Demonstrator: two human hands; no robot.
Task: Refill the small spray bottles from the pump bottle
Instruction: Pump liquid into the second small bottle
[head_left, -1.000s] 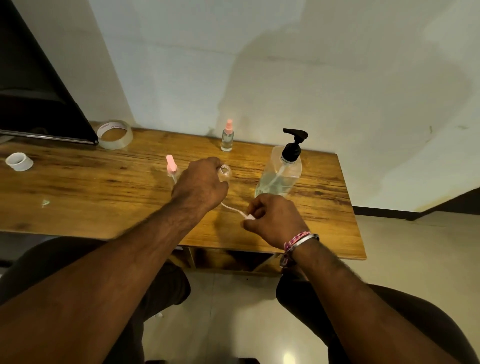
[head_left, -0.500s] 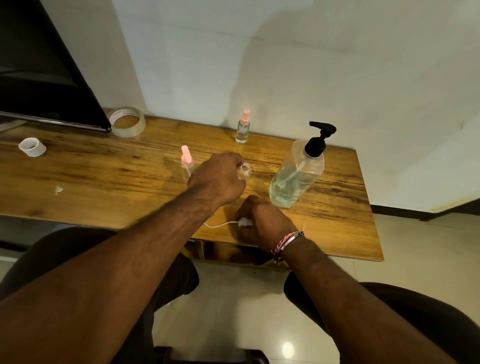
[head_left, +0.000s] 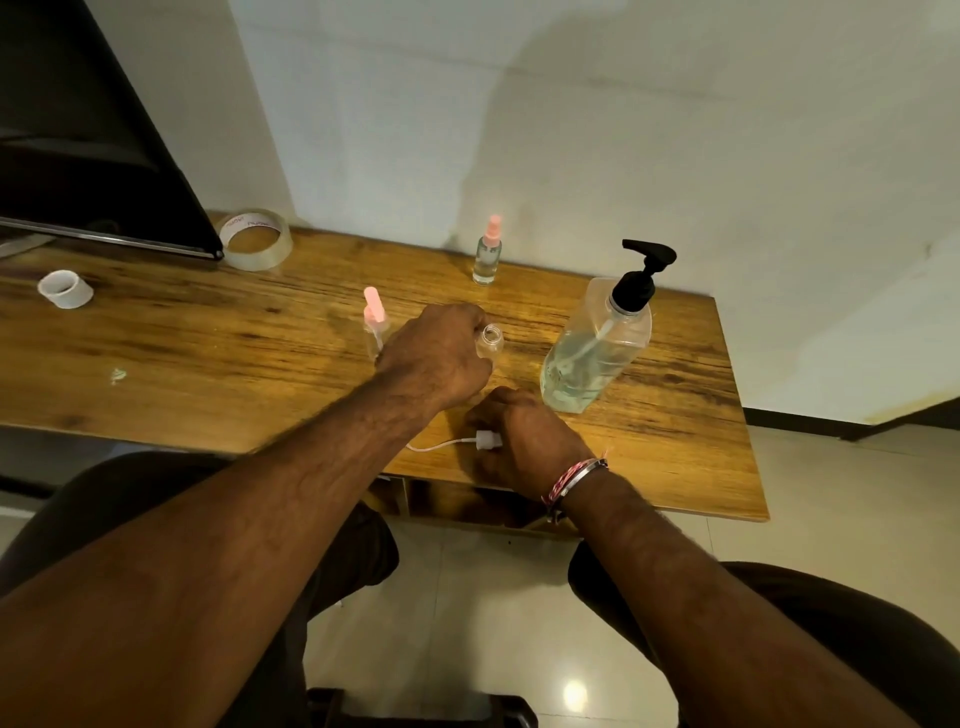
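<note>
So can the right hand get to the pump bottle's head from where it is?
Probably yes. The right hand sits just in front of the pump bottle with bare table between them, but its fingers hold the removed sprayer cap, which it should put down first.

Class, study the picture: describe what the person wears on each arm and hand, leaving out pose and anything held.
Both forearms are bare, with no sleeves or gloves. The left hand wears nothing. By the right hand, the wrist carries a red-and-white braided thread and a thin metal bangle.
</note>
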